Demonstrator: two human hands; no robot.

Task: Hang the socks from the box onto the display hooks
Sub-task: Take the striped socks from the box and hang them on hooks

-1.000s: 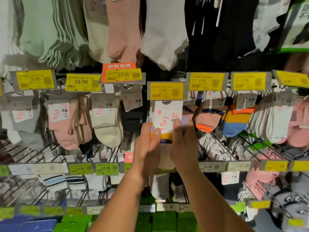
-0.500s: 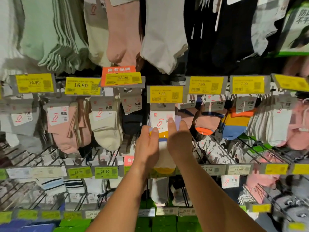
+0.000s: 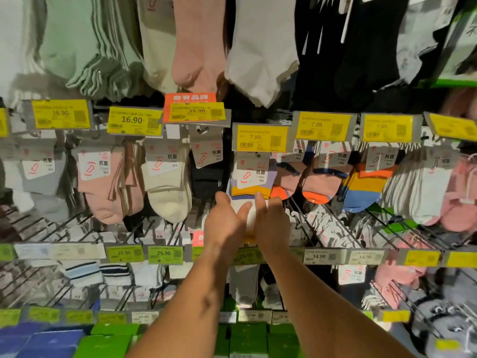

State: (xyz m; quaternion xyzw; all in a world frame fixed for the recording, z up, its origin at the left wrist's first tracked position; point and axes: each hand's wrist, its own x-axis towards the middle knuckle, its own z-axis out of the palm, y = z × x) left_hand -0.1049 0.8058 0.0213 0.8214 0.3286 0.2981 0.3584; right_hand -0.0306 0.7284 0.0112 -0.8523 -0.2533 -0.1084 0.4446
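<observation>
Store sock racks fill the background; below the 7.99 price tag (image 3: pixel 260 137) hangs a striped sock pair (image 3: pixel 251 183), its white lower part clasped between both hands, left hand (image 3: pixel 227 223) and right hand (image 3: pixel 271 223).

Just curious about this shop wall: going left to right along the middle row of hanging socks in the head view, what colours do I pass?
Grey socks → pink socks → cream socks → black socks → white-and-yellow socks under the hands → blue-and-orange socks.

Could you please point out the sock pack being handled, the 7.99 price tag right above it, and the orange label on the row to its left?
sock pack (image 3: pixel 254 174): head view, on its white card header.
7.99 price tag (image 3: pixel 260 137): head view, on its yellow face.
orange label (image 3: pixel 190 97): head view, on its upper strip.
</observation>
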